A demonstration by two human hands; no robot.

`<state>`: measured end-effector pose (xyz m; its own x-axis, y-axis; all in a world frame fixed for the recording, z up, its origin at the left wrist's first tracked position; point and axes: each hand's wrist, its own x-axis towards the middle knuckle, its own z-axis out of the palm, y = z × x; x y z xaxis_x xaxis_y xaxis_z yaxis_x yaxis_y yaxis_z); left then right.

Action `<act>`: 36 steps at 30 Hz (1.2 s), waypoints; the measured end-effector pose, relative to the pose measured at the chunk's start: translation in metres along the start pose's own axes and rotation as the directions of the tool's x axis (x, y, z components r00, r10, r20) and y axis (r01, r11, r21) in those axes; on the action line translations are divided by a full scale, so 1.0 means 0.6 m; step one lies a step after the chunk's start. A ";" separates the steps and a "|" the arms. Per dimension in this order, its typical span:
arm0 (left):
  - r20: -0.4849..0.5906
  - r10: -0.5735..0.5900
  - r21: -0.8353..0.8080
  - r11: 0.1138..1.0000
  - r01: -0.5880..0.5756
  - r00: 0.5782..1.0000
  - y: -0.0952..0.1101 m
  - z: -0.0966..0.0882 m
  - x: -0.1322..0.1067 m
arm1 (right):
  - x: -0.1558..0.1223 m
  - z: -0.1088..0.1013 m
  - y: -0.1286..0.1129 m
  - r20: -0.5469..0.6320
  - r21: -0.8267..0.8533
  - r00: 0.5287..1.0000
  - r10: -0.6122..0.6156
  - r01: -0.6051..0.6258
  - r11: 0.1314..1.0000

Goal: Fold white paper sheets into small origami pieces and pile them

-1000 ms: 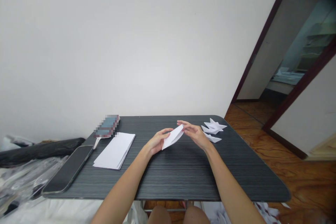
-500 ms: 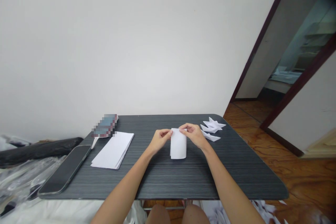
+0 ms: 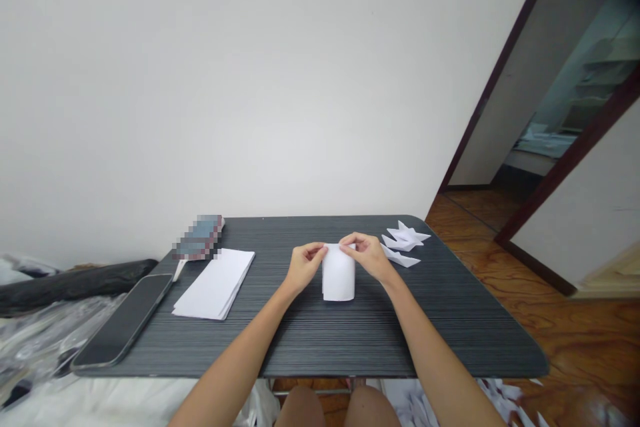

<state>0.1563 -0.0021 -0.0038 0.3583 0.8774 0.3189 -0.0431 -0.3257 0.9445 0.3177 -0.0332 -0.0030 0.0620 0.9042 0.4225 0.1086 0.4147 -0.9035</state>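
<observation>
A small white sheet of paper point(image 3: 339, 277) lies bent over on the dark table point(image 3: 320, 333) in the middle. My left hand point(image 3: 303, 263) pinches its far left corner. My right hand point(image 3: 367, 255) pinches its far right corner. Both hands have their fingers closed on the paper's far edge, which is curled over toward me.
A stack of white sheets point(image 3: 215, 283) lies to the left, with a phone point(image 3: 123, 327) at the table's left edge. Several folded white paper pieces point(image 3: 403, 243) sit at the far right corner. Paper scraps point(image 3: 500, 397) litter the wooden floor.
The paper was held tilted in the air a second ago; now it rests on the table with both hands pinching its far edge, which has curled slightly further over.
</observation>
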 end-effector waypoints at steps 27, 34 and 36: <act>-0.006 0.072 0.087 0.994 -0.071 0.997 -0.017 -0.007 0.005 | -0.001 -0.004 0.014 -0.056 0.205 0.941 0.333 -0.316 0.926; -0.025 0.010 0.008 1.000 -0.010 1.000 -0.026 -0.011 0.010 | -0.001 -0.004 0.015 -0.051 0.285 0.917 0.395 -0.366 0.886; -0.062 -0.009 -0.020 1.000 0.007 0.998 -0.027 -0.014 0.012 | -0.001 -0.004 0.011 0.008 0.265 0.905 0.426 -0.413 0.871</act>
<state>0.1517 0.0125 -0.0158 0.2999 0.9004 0.3152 -0.0592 -0.3122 0.9482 0.3209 -0.0314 -0.0093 0.0943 0.9955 -0.0036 -0.1940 0.0149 -0.9809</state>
